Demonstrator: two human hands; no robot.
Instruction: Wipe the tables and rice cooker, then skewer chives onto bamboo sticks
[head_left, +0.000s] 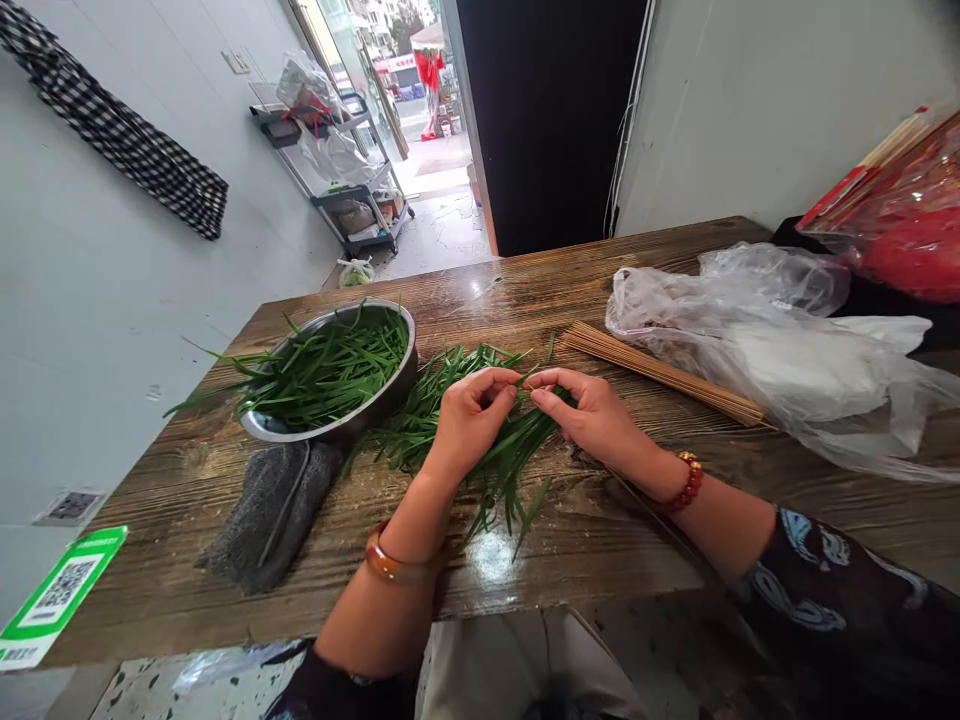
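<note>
Long flat green garlic chives [514, 455] lie in a loose pile on the wooden table, partly beneath my hands. My left hand [474, 412] is closed, thumb and forefinger pinching a chive leaf. Fingertip to fingertip with it, my right hand [589, 415] is closed in a pinch too. A thin bamboo skewer [651, 505] runs back from my right hand under the wrist; its tip between the fingers is mostly hidden. Chive leaves also trail below both hands. To the left, a steel bowl [411, 372] is heaped with more chives.
A bundle of bamboo skewers [664, 372] lies right of my hands, against clear plastic bags [795, 360]. A dark grey cloth [274, 515] sits before the bowl. Red packaging [900, 215] is at the far right. Beyond the table [450, 305], a shelf cart [352, 190] stands by the doorway.
</note>
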